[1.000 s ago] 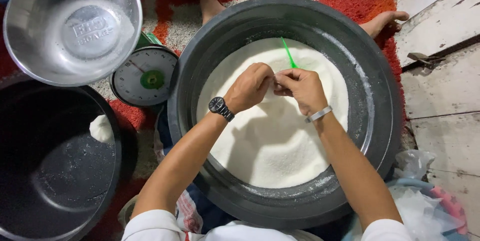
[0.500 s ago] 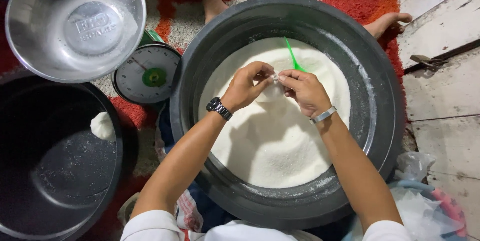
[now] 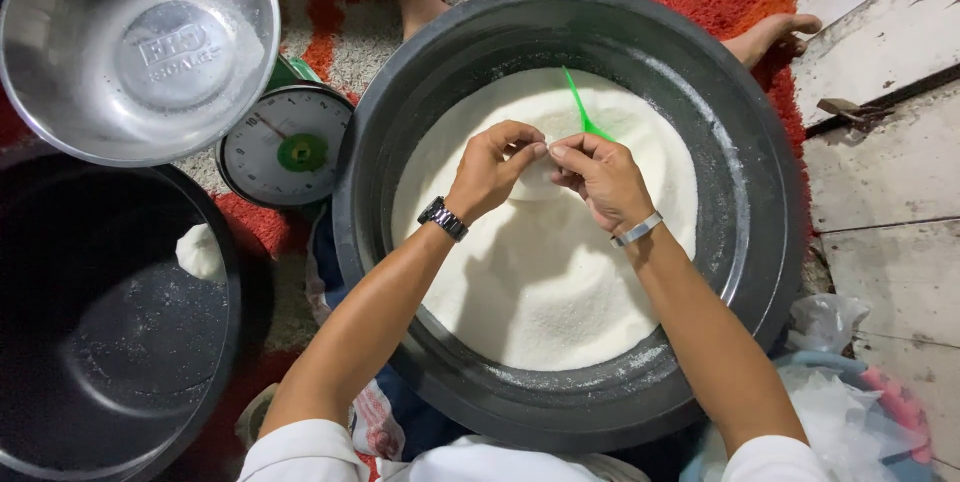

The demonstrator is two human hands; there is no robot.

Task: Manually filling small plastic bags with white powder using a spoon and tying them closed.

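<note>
Work observed over a large grey tub holding a broad mound of white powder, heaped at centre with bare wall showing around it. Both hands meet above the mound: the left hand and right hand have fingers pinched nearly closed on a small white packet, mostly hidden between them; whether it is sealed cannot be told. A green scoop handle stands tilted in the powder just beyond the hands. One white lump lies in the black tub at left, judged a finished portion; nearly all the powder remains unportioned. A dial scale and steel bowl stand near
</note>
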